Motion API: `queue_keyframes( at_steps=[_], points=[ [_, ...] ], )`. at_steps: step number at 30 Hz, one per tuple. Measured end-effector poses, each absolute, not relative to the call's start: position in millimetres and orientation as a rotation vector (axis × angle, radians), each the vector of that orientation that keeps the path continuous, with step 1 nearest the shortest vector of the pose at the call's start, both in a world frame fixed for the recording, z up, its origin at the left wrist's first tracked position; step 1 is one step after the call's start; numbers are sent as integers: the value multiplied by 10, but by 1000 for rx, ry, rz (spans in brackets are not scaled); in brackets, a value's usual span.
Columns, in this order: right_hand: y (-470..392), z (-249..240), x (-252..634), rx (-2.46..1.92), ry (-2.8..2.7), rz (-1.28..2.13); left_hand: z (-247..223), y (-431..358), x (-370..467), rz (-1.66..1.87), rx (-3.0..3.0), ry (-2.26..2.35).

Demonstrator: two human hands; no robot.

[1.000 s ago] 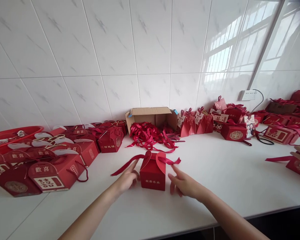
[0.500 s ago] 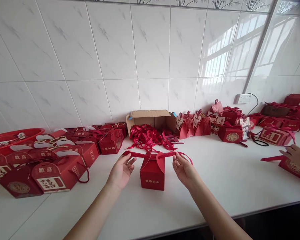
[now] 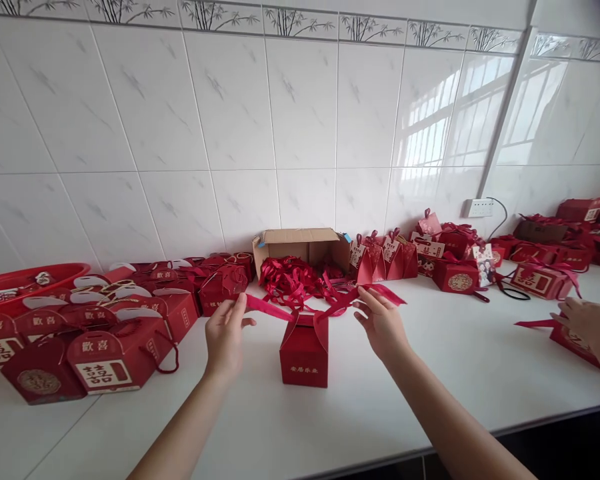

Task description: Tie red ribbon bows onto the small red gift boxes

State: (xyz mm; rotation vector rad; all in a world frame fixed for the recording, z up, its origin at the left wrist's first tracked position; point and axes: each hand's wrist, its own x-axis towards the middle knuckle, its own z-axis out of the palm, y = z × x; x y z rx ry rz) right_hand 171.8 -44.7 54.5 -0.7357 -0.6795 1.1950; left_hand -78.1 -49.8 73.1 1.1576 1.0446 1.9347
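Left hand (image 3: 225, 339) pinching red ribbon (image 3: 270, 309) on one side, right hand (image 3: 384, 327) on other; hands well apart. Red gift box (image 3: 304, 360) upright on white desk (image 3: 260, 427), lower middle of frame.

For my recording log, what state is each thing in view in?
Left hand: pinching the ribbon's left part
Right hand: pinching its right part
Ribbon: stretched to both sides, no bow visible
Small red box: upright
Carton: open at front
Loose ribbons: heaped, spilling out
Red basin: uncovered, items inside
Co-worker's hand: on a red box
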Motion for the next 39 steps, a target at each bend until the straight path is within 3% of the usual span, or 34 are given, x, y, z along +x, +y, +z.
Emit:
queue_keyframes(
  at_steps=[5,16,31,39],
  points=[
    [-429,929,1694,-785,-898,949,1042,-481,-677,1932,1317,1005],
    [-234,1518,1556,-745,-1164,991,1628,-339,-455,1754,1544,810],
    [-395,1689,1608,-753,-1219,1027,1895,-457,-434,1658,1489,692],
    [-498,1631,1507,-666,-1231,1216,1790,-593,-424,1439,1730,764]
  ],
)
